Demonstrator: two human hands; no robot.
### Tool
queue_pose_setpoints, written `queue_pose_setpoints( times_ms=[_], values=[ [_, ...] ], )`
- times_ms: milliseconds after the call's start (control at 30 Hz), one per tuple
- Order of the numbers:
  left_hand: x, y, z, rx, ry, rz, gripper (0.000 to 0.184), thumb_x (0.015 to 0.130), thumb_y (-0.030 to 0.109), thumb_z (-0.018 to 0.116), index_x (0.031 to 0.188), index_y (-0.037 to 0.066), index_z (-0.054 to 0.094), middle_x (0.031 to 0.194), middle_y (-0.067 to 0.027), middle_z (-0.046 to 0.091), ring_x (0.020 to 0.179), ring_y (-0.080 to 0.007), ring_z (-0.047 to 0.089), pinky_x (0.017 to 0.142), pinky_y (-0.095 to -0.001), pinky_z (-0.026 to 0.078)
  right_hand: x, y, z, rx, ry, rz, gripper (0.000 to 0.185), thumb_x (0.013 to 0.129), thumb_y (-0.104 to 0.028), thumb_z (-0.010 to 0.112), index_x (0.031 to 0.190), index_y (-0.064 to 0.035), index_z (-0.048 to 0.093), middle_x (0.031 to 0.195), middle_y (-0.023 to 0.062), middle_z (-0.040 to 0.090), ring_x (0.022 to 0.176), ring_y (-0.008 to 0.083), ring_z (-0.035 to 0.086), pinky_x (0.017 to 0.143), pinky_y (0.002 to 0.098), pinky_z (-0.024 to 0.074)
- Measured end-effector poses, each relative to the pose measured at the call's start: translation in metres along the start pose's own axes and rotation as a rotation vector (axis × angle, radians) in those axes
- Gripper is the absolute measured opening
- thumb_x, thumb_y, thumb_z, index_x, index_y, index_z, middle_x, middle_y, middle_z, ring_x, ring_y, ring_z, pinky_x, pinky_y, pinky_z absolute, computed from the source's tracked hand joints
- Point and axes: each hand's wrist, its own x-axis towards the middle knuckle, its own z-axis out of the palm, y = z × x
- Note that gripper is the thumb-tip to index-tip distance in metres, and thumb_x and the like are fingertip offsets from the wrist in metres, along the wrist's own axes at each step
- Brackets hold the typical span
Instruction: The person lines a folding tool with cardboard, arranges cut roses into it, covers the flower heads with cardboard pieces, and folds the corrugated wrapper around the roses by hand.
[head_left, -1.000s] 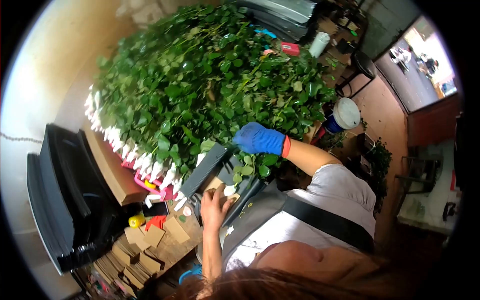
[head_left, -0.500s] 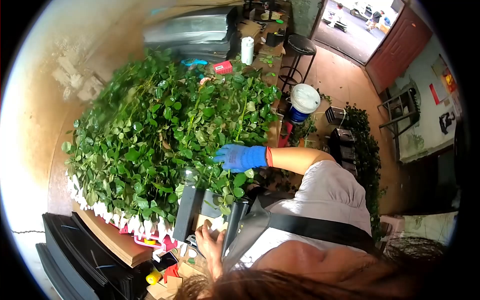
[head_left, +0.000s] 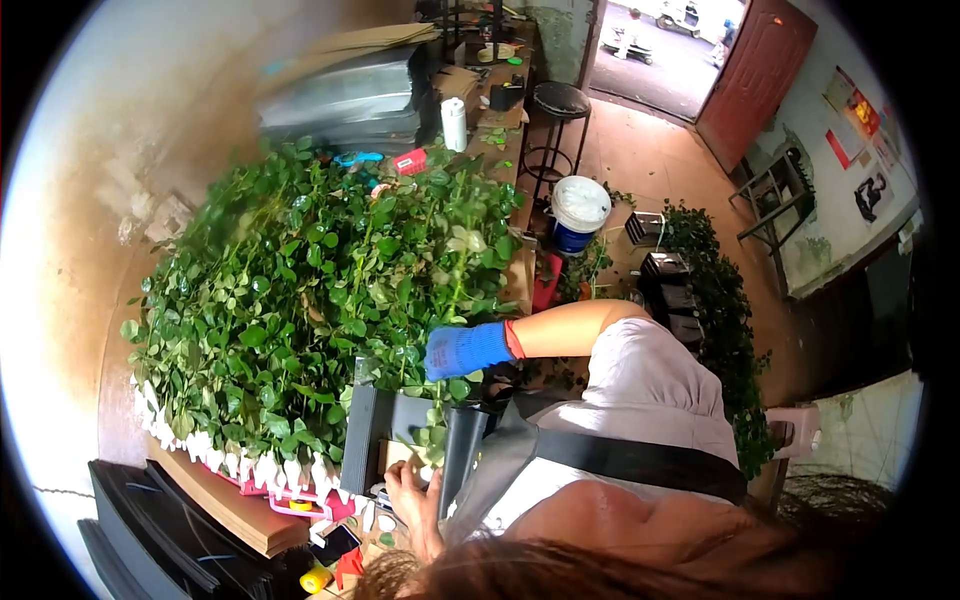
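With the leafy stems (head_left: pixel 290 310) heaped beside the dark holder (head_left: pixel 366 435), your gloved right hand (head_left: pixel 464 350) reaches above it, grip unclear, while your bare left hand (head_left: pixel 413 497) sits apart, fingers loosely spread at its lower end.

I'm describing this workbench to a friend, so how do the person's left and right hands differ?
The left hand is bare, while the right hand wears a blue glove. The left hand's fingers rest at a tan piece; the right hand is against the green leaves, its fingertips unclear. Both are near the dark grey box.
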Motion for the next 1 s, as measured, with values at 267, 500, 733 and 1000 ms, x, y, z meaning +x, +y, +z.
queue_pose_setpoints(
  times_ms=[267, 500, 733, 1000],
  values=[
    [-0.007, 0.006, 0.0, -0.056, 0.053, 0.001, 0.038, 0.077, 0.025, 0.082, 0.112, 0.012, 0.074, 0.124, -0.015, 0.056, 0.112, -0.0341, 0.054, 0.096, -0.0426, 0.046, -0.003, 0.018, 0.048, 0.264, -0.006, 0.038, 0.021, 0.081, -0.026, 0.068, 0.1, -0.0167, 0.073, 0.092, 0.0101, 0.07, 0.091, 0.032, 0.067, 0.078, 0.0449, 0.0531],
    [-0.005, 0.019, -0.006, -0.008, 0.113, 0.032, 0.039, 0.075, 0.032, 0.082, 0.109, 0.014, 0.076, 0.12, -0.0158, 0.06, 0.106, -0.0333, 0.059, 0.092, -0.0426, 0.049, 0.009, 0.082, -0.008, 0.965, -0.218, 0.017, 0.045, 0.088, -0.036, 0.071, 0.119, -0.0043, 0.067, 0.116, 0.0167, 0.069, 0.104, 0.0259, 0.065, 0.091, 0.0385, 0.0509],
    [-0.003, 0.03, -0.012, -0.022, 0.052, -0.069, 0.041, 0.078, 0.037, 0.08, 0.114, 0.017, 0.076, 0.123, -0.0155, 0.057, 0.108, -0.0339, 0.057, 0.093, -0.0434, 0.049, 0.115, 0.11, -0.02, 0.403, 0.237, 0.361, 0.024, 0.088, -0.022, 0.062, 0.109, -0.0129, 0.07, 0.113, 0.0103, 0.068, 0.108, 0.0262, 0.065, 0.096, 0.038, 0.0497],
    [-0.003, 0.032, -0.015, -0.076, 0.018, -0.111, 0.042, 0.079, 0.039, 0.079, 0.115, 0.018, 0.076, 0.123, -0.0146, 0.056, 0.107, -0.0332, 0.056, 0.092, -0.0432, 0.048, 0.18, 0.121, 0.044, -0.004, 0.061, 0.215, 0.029, 0.078, -0.019, 0.071, 0.107, -0.0146, 0.067, 0.114, 0.0084, 0.063, 0.111, 0.0281, 0.06, 0.098, 0.0407, 0.0452]
  ],
)
